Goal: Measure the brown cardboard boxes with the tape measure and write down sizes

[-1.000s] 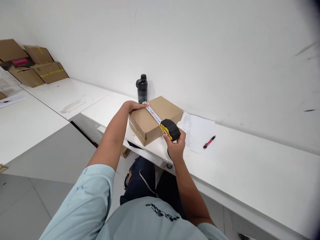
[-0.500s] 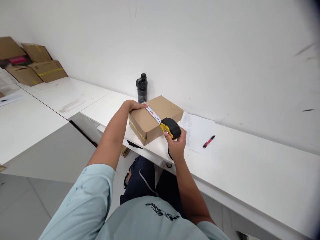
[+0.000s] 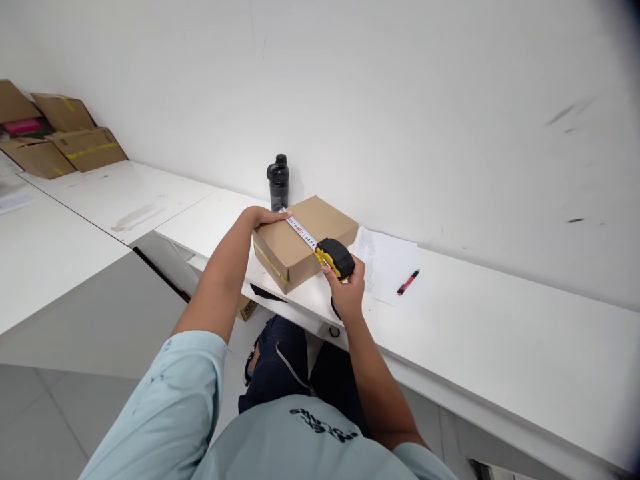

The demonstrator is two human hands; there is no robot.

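Only the view has shifted: right hand curls fingers round a tape measure, left hand, finger spread unclear, touching its blade atop a box.

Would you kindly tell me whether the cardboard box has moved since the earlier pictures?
No; judged against the black bottle, the cardboard box shows no visible shift either way.

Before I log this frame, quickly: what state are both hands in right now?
Left hand: touching the cardboard box by the tape blade; grip can't be told.
Right hand: closed, holding the tape measure.
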